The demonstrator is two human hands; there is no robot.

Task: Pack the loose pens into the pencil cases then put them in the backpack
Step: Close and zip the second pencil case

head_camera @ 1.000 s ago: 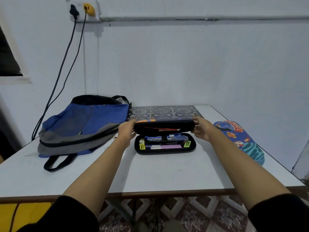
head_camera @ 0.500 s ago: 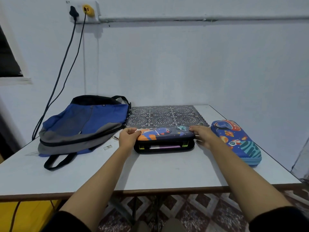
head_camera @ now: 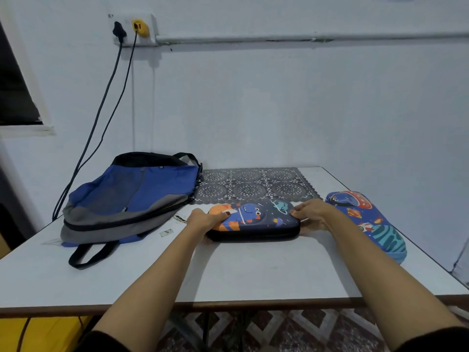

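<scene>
Your left grip clamps the left end of the case, thumb on the lid. Your right grip pinches the right end. The case lies with its lid down on the tabletop, just before the mat, between the backpack and the second case. Whether the zip is run, I cannot tell. Lift the case unzipped and the lid may spring open and spill the pens. Press on a pen caught at the seam and the zip may jam.
</scene>
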